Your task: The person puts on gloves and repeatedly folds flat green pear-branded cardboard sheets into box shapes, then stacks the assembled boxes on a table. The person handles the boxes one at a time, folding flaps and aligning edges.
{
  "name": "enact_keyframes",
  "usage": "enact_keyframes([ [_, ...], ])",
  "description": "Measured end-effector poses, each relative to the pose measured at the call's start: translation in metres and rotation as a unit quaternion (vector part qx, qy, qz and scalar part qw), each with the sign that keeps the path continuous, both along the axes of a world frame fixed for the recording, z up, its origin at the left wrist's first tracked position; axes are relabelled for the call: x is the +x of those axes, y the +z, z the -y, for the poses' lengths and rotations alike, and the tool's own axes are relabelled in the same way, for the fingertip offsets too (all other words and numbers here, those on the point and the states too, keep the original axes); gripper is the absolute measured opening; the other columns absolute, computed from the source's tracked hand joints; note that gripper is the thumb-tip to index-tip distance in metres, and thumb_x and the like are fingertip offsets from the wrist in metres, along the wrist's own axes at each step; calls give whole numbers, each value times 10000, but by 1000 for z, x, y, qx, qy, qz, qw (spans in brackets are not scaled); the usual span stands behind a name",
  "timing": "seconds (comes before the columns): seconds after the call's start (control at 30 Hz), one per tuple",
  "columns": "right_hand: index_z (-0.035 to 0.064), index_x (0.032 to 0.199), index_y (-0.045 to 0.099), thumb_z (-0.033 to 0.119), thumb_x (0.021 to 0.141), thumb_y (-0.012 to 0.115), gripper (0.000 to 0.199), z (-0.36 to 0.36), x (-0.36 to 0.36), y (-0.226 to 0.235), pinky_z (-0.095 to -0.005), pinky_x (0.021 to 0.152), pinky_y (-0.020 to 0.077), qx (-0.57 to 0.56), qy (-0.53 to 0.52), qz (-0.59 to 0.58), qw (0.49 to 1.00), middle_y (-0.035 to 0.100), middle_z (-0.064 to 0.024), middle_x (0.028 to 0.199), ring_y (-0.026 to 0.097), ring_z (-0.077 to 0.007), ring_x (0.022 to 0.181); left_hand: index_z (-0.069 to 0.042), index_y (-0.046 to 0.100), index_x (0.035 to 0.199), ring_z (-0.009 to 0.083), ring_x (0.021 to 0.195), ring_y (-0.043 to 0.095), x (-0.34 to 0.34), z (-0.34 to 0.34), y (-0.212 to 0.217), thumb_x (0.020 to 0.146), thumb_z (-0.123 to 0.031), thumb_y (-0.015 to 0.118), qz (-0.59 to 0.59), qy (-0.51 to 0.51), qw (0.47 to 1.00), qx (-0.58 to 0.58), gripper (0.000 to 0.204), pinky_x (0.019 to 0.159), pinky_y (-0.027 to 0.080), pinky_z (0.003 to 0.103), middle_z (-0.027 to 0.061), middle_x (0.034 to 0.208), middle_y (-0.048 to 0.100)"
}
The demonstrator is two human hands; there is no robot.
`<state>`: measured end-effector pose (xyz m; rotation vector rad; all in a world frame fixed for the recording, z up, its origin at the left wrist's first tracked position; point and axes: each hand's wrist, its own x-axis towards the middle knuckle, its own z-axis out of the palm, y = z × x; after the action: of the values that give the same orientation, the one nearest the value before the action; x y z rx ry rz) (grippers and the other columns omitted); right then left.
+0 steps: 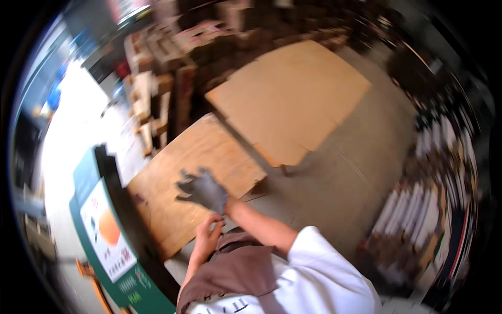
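Observation:
My right hand (205, 190) wears a grey work glove (213, 194), and its fingers are spread over the wooden table (183, 152). My left hand (207, 238) is bare and closed at the glove's cuff, by the right wrist, its fingertips pinching the edge. Motion smears both hands a little. A brown apron and white sleeve show on my body just below them.
A large cardboard sheet (293, 99) lies flat on a second surface beyond the table. At the left stands a green printed carton (89, 209). Wooden pieces (149, 94) are piled behind, and bundled stacks (405, 214) stand on the right.

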<state>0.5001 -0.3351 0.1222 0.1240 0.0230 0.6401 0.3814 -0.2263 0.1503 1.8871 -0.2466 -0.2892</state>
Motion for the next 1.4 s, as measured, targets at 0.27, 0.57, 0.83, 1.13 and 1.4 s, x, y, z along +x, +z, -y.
enact_keyframes([
  [0.27,112,1418,449,465,1023,445,530,48,-24,-76,-463,1059,439,-111,-212,85,967,482,-53,1444,522,-260,1240,-20,585,953,163,665,525,-10,45,-12,915,-44,595,59,-130,989,35,46,619,431,319,68,742,578],
  [0.57,121,1077,668,417,884,599,360,102,-35,-132,-396,918,485,-866,-201,212,407,633,-154,1185,586,-321,1089,-33,643,1011,276,830,599,4,134,7,871,-57,660,227,-102,961,122,143,752,491,389,121,906,616],
  [0.83,-6,1264,602,409,886,587,561,60,-38,-65,-443,1010,455,-900,63,383,197,603,-228,1298,585,-364,1186,-44,534,908,320,932,584,-15,76,-15,761,-7,590,207,-9,929,306,162,741,530,401,118,902,563],
  [1.13,-25,1153,658,347,841,677,486,-125,-126,-3,-433,946,486,-701,-106,688,155,662,-240,1170,633,-387,1071,-52,530,867,323,820,613,-136,-47,9,798,-58,590,177,357,886,236,92,705,515,397,125,833,570],
  [1.4,-32,1336,516,301,963,569,503,-288,-261,63,-421,1054,407,-452,-30,808,376,539,-219,1373,510,-337,1273,-29,539,846,352,834,613,-275,-148,66,811,-57,592,238,378,882,152,69,725,507,433,149,849,581],
])
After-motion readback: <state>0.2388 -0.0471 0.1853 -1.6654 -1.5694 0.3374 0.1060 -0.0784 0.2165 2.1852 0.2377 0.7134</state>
